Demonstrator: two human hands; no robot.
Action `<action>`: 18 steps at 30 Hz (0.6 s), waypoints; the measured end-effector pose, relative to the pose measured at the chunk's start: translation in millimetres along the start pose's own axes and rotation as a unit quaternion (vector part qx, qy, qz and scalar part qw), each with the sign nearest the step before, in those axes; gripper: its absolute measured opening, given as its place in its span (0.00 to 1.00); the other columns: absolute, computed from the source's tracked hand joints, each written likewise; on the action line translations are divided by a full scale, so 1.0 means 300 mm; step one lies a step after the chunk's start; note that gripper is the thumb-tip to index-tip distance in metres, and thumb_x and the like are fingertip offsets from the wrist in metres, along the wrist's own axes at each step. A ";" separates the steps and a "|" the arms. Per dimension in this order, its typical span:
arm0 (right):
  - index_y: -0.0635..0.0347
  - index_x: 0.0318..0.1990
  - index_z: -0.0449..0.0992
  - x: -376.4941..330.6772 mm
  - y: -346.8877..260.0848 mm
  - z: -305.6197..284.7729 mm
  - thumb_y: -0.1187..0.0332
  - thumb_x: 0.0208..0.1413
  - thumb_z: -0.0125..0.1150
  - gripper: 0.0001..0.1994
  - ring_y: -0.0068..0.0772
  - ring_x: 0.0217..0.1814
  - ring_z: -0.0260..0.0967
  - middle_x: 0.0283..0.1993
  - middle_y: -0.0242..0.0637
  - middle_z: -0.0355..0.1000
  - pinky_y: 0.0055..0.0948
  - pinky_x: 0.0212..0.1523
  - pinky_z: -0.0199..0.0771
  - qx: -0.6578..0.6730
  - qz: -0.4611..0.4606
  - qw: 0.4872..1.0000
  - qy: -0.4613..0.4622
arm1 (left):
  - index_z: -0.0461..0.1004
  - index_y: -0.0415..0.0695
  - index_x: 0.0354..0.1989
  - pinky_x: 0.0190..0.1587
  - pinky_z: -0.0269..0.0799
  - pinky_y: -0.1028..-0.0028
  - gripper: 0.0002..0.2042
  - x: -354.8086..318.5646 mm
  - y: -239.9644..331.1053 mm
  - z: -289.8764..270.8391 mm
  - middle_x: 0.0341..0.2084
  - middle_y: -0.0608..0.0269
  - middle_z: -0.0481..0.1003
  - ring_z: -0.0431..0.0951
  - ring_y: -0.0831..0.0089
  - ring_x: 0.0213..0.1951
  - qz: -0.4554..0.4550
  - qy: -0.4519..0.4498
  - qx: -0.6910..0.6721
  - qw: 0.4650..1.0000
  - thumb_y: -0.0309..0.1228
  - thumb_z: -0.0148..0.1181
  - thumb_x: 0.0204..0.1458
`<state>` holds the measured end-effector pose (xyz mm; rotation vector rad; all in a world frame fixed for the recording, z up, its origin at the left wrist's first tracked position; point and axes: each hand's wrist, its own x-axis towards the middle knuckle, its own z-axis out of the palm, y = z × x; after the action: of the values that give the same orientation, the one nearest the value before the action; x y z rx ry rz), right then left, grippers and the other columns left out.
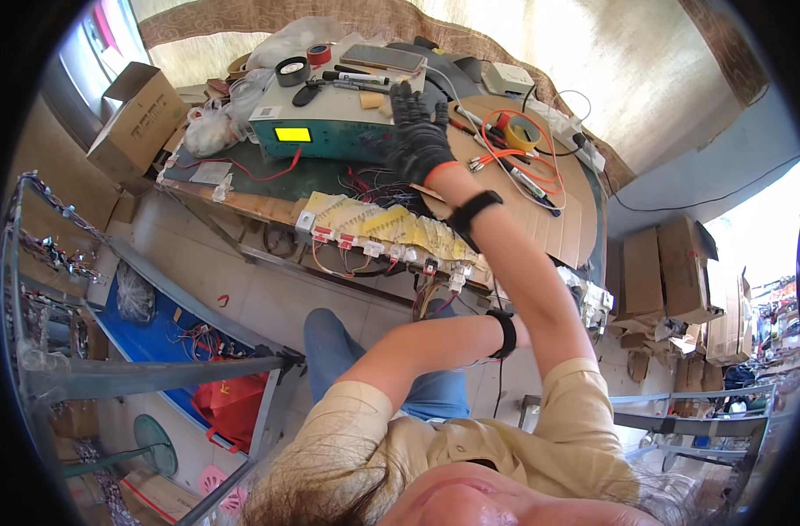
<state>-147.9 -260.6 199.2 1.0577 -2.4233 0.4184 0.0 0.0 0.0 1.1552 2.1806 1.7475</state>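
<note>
My right hand (416, 133), in a black glove, reaches over the right end of a green-fronted test box (338, 138) with a lit yellow screen (293, 134). Its fingers are stretched and apart, and I see nothing held in them. Just left of the fingertips, a small tan cylinder (372, 100) rests on the box. Several pens (356, 79) lie close by, below a phone (382, 58). My left hand (522, 334) is mostly covered by my right forearm, so its fingers are hidden. Below the box runs a yellow-taped strip of connectors (373, 219) with hanging wires.
Orange cable (559, 175), a yellow tape roll (522, 131) and markers lie on cardboard (536, 230) to the right. Black tape (292, 72) and red tape (318, 54) sit on the box. Metal frames (154, 379) and a blue tray (150, 329) stand left; cartons (672, 272) stack right.
</note>
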 end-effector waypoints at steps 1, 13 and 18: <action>0.63 0.77 0.46 -0.058 0.057 -0.014 0.33 0.58 0.52 0.51 0.46 0.84 0.38 0.81 0.50 0.43 0.62 0.78 0.22 -0.007 -0.037 0.999 0.027 | 0.69 0.47 0.65 0.67 0.59 0.69 0.20 0.023 -0.037 0.030 0.67 0.58 0.67 0.66 0.67 0.66 -0.003 -0.009 -0.023 1.000 0.38 0.49 0.68; 0.58 0.78 0.46 -0.756 0.145 -0.897 0.41 0.63 0.52 0.44 0.56 0.80 0.47 0.79 0.51 0.50 0.51 0.79 0.38 0.374 0.095 0.897 0.216 | 0.78 0.38 0.54 0.54 0.74 0.61 0.20 0.280 0.254 0.079 0.55 0.52 0.76 0.78 0.60 0.52 -0.031 -0.069 0.574 0.815 0.39 0.54 0.61; 0.59 0.77 0.49 -0.639 0.130 -0.866 0.46 0.71 0.43 0.35 0.49 0.79 0.53 0.78 0.50 0.53 0.47 0.77 0.49 0.406 0.030 0.873 0.267 | 0.78 0.38 0.53 0.53 0.74 0.61 0.20 0.226 0.219 0.094 0.56 0.50 0.76 0.78 0.58 0.53 -0.058 0.003 0.521 0.851 0.39 0.56 0.59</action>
<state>12.8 -3.0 315.7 0.9738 -1.7670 1.6130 -1.3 66.8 72.3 1.0624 3.1822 0.3867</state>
